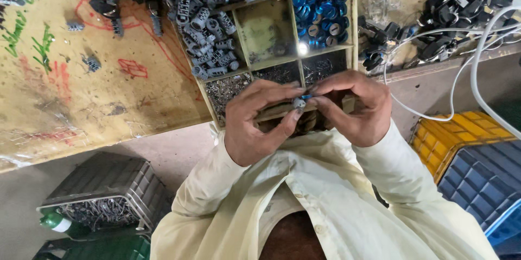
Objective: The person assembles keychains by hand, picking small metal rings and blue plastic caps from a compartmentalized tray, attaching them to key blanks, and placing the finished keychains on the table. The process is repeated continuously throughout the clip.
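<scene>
- While I look down over the divided tray (354,21), my left hand (255,121) pinches a small grey part (299,103) at its fingertips
- My right hand (355,107) grips the same part, above the tray's near edge
- Blue caps (320,10) fill one compartment, grey cylinders (209,48) another

Workbench (81,102): tan top, scuffed, marked with red and green scribbles. On it a wooden divided tray (296,35); compartments hold grey ribbed cylindrical parts (209,48), blue caps (320,10), small metal pins (228,89); one compartment nearly bare. Loose grey parts (92,63) scattered left of the tray. Dark parts, possibly black clips (450,5), heaped at right with white cables (434,35).
</scene>
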